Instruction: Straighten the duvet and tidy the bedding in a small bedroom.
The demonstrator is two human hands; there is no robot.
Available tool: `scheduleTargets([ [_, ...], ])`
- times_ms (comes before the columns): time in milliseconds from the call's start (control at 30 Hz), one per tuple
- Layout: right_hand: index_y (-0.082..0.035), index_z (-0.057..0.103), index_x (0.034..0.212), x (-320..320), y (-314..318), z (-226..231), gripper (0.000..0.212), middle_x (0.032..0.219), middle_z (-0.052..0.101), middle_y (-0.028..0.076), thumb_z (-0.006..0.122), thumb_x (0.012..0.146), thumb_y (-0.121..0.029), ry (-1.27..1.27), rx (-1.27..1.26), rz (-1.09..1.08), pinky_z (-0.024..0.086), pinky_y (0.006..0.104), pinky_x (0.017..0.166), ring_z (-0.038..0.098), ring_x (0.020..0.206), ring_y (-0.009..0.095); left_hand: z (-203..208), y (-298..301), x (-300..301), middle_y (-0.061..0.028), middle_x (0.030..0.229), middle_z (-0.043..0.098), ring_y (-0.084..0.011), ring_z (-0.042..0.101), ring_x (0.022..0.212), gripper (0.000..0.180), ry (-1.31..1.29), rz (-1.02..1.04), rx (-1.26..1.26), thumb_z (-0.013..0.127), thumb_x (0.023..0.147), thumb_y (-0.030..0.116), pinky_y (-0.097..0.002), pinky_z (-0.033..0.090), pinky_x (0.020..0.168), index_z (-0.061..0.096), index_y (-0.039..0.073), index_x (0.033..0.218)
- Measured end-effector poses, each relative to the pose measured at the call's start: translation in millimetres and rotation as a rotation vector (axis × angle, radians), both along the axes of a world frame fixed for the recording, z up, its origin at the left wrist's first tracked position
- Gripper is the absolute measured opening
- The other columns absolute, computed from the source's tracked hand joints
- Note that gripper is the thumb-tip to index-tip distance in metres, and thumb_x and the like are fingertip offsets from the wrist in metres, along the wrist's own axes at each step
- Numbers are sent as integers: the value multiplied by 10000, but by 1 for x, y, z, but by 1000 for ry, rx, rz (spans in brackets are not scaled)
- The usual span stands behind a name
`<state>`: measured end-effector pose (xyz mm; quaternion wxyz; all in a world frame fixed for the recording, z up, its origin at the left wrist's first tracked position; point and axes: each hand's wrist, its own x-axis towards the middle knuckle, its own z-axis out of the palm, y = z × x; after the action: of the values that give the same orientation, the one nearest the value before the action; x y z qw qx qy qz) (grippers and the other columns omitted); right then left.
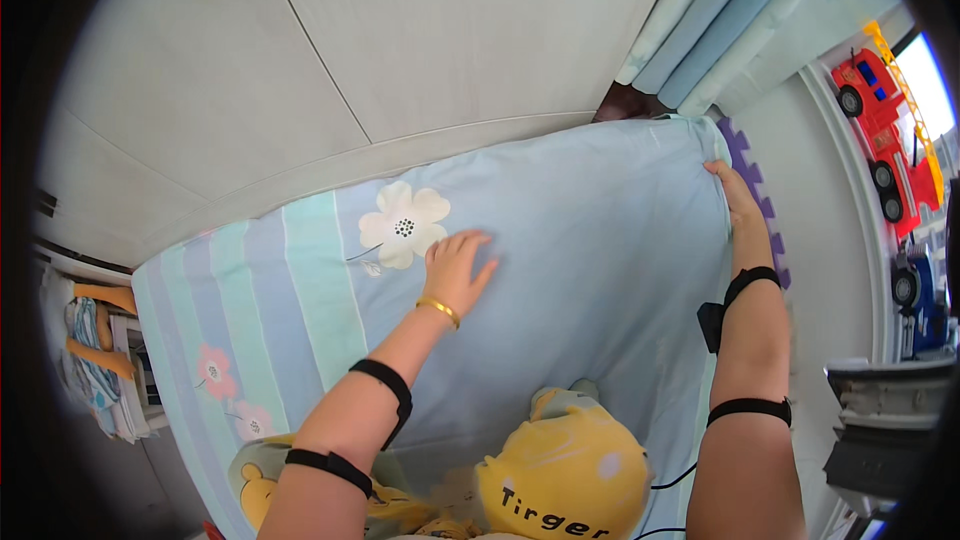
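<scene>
A pale blue bed sheet (pixel 590 210), with a white flower print and striped bands at the left, covers the bed beneath me. On its middle, just right of the white flower, lies my left hand (pixel 458 270), fingers spread and holding nothing; a gold bangle circles that wrist. At the bed's far right edge, my right hand (pixel 738 195) grips the sheet's border, its thumb on top and its other fingers mostly hidden over the side. My yellow-clad knee (pixel 565 465) rests on the sheet near the lower middle.
Pale cabinet doors (pixel 430 30) run along the bed's far side. Blue and white curtains (pixel 730 15) hang at the far right. Purple foam matting (pixel 765 205) borders the right edge. A red toy crane truck (pixel 885 140) stands on a ledge. Cloth items (pixel 90 340) fill a shelf at left.
</scene>
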<state>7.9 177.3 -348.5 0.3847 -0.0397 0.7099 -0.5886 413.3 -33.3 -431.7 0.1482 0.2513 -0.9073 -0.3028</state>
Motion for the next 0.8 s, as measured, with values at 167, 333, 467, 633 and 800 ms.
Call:
scheduleTargets([
  [167, 39, 511, 1167, -18, -12, -42, 514, 1139, 583, 189, 626, 775, -274, 567, 452, -178, 456, 369, 862, 592, 944, 307, -35, 16, 32, -88, 1368, 382, -290, 282, 1316, 470, -257, -24, -81, 591, 832, 319, -531, 148, 1077, 469, 151, 1253],
  [333, 15, 507, 1139, 84, -76, -24, 398, 1089, 548, 191, 580, 768, -110, 1490, 656, 2, 411, 428, 897, 501, 1080, 350, -33, 3, 54, -122, 1458, 238, -343, 161, 1363, 599, -405, 24, -178, 603, 812, 380, -573, 82, 1078, 405, 181, 1341],
  [467, -73, 487, 1239, 172, -111, -87, 502, 1284, 474, 135, 612, 785, -248, 1584, 273, 692, 254, 479, 1056, 386, 1248, 289, -30, 2, 56, -138, 1503, 117, -362, 75, 1382, 710, -517, -16, -196, 626, 770, 473, -651, 54, 1037, 358, 233, 1382],
  [633, -94, 457, 1288, 59, -53, -114, 516, 1328, 446, 82, 570, 829, -303, 1857, 809, 495, 184, 488, 1091, 327, 1300, 261, -27, 1, 46, -140, 1515, 47, -366, 39, 1387, 827, -591, -39, -150, 667, 712, 519, -693, 65, 1002, 316, 238, 1406],
  [800, -71, 457, 1278, 35, -56, -93, 487, 1360, 418, 90, 557, 838, -252, 1800, 902, 403, 207, 471, 1088, 333, 1298, 265, -31, -8, 41, -120, 1521, 8, -351, 21, 1392, 902, -718, -16, -122, 632, 707, 600, -710, 81, 988, 218, 276, 1440],
])
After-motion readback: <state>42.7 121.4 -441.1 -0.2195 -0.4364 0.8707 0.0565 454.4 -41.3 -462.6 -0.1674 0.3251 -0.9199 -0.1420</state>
